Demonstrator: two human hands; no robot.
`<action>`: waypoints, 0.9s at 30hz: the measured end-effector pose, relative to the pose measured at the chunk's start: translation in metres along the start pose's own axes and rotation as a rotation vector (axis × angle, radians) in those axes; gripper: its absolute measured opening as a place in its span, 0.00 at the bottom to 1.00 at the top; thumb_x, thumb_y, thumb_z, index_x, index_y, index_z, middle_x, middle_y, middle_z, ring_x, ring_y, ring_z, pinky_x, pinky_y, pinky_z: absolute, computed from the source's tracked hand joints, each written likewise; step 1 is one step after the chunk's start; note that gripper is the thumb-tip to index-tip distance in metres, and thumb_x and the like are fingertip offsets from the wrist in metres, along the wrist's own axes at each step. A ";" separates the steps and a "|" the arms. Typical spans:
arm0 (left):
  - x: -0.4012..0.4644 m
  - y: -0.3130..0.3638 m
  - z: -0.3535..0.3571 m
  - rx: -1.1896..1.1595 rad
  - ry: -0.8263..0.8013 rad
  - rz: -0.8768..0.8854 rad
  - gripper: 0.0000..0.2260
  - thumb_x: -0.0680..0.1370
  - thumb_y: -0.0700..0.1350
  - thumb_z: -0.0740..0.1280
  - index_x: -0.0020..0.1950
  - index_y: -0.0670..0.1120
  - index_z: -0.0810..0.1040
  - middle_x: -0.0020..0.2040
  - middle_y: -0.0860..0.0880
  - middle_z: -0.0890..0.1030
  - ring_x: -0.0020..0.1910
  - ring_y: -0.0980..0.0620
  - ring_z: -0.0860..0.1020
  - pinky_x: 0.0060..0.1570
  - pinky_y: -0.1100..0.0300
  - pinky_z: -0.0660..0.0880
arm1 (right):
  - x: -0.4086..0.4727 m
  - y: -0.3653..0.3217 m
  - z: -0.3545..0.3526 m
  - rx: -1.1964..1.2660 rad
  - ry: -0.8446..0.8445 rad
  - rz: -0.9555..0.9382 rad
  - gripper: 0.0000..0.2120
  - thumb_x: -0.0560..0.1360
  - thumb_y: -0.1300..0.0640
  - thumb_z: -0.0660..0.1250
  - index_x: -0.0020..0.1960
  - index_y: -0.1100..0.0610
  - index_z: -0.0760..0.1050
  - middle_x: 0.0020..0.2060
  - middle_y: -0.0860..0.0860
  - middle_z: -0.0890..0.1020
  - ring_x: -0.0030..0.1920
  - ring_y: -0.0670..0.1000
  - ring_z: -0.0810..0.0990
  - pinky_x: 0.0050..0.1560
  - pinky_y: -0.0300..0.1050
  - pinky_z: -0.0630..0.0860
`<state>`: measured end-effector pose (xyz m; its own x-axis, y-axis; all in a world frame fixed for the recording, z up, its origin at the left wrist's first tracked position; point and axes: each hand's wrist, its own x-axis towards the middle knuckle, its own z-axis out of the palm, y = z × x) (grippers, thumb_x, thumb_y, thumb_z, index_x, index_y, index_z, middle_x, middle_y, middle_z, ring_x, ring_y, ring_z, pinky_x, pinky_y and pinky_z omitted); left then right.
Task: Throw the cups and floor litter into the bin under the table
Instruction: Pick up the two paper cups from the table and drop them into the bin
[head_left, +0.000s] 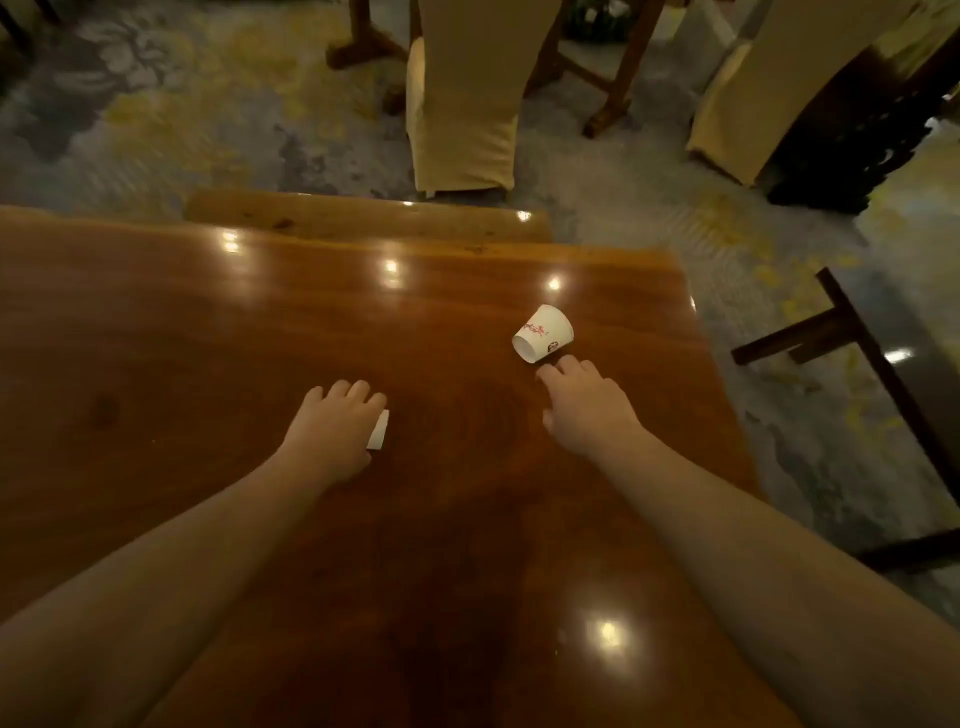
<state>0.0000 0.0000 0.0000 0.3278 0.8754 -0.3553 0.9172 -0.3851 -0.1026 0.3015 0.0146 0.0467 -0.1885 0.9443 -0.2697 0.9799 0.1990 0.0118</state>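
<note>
A white paper cup (543, 332) with red print lies on its side near the right edge of the glossy wooden table (208, 338), its mouth facing me. My right hand (584, 405) reaches toward it, fingers apart, fingertips just short of the rim and holding nothing. My left hand (335, 428) is curled over a second white cup (379, 430); only a sliver of that cup shows under the fingers. The bin is not in view.
A wooden bench (363, 218) runs along the table's far edge. Cloth-covered chairs (462, 104) stand beyond on the patterned carpet (156, 104). Dark wooden furniture legs (862, 353) stand on the floor to the right of the table.
</note>
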 end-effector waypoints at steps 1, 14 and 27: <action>0.006 0.001 0.002 -0.007 -0.022 -0.020 0.34 0.71 0.55 0.73 0.73 0.52 0.63 0.71 0.47 0.70 0.69 0.45 0.68 0.67 0.45 0.68 | 0.010 0.007 0.000 0.006 0.005 0.004 0.25 0.76 0.54 0.67 0.71 0.51 0.65 0.65 0.54 0.71 0.64 0.56 0.71 0.56 0.54 0.76; 0.078 0.043 -0.021 -0.356 0.064 -0.174 0.30 0.71 0.64 0.69 0.68 0.51 0.68 0.63 0.49 0.75 0.60 0.47 0.74 0.55 0.50 0.74 | 0.111 0.050 0.013 -0.150 0.013 -0.121 0.39 0.70 0.61 0.73 0.76 0.49 0.59 0.76 0.56 0.59 0.74 0.60 0.56 0.65 0.63 0.69; 0.071 0.044 -0.016 -0.400 0.094 -0.216 0.33 0.70 0.65 0.70 0.69 0.50 0.69 0.63 0.48 0.75 0.61 0.45 0.74 0.56 0.47 0.74 | 0.118 0.039 0.032 -0.256 -0.036 -0.206 0.37 0.67 0.57 0.77 0.71 0.53 0.64 0.72 0.54 0.69 0.77 0.57 0.57 0.72 0.68 0.56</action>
<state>0.0671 0.0501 -0.0148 0.1220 0.9528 -0.2779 0.9761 -0.0644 0.2077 0.3196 0.1252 -0.0149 -0.3744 0.8685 -0.3250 0.8723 0.4487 0.1942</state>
